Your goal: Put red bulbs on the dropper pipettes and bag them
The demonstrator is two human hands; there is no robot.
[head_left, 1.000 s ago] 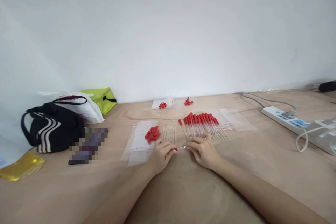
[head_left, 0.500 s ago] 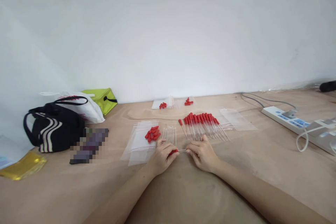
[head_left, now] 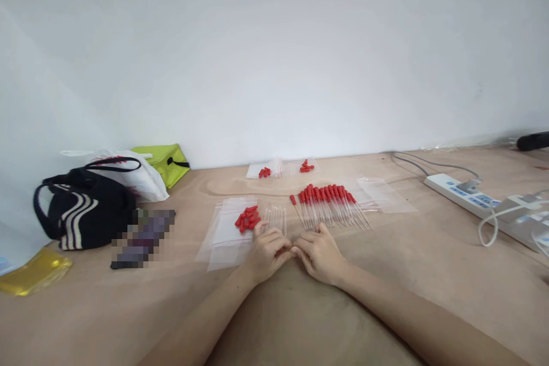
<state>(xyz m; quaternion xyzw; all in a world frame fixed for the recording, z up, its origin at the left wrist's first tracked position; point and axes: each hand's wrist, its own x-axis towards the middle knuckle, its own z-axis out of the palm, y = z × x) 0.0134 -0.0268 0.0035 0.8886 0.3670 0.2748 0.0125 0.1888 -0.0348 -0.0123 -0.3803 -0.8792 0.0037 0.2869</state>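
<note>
Pinching fingertip to fingertip, your left hand [head_left: 268, 251] and right hand [head_left: 321, 251] meet low on the table [head_left: 386, 280], both closed tight. Whatever sits between the fingers is hidden; cannot tell what it is. Nearest things: bare glass tubes [head_left: 275, 218] lying side by side just beyond your left knuckles, and a small heap of red rubber bulbs [head_left: 247, 219] resting on a clear zip bag [head_left: 223, 237] just left of the tubes. Right of the tubes, just past your right hand, lies a fanned row of capped droppers [head_left: 330, 204], red ends away from you. Judgement on handling: the tubes look thin, light, stiff and smooth, so likely brittle, apt to roll, and quick to snap if bent. Take one near its wide end and keep any push along its length, not across it. The bulbs look soft, grippy, near weightless; hold them by the sides, since they should give rather than slip. The bag film looks limp and slick. Farther off: a black striped bag [head_left: 83, 214] at left, a power strip [head_left: 461, 193] at right.
</note>
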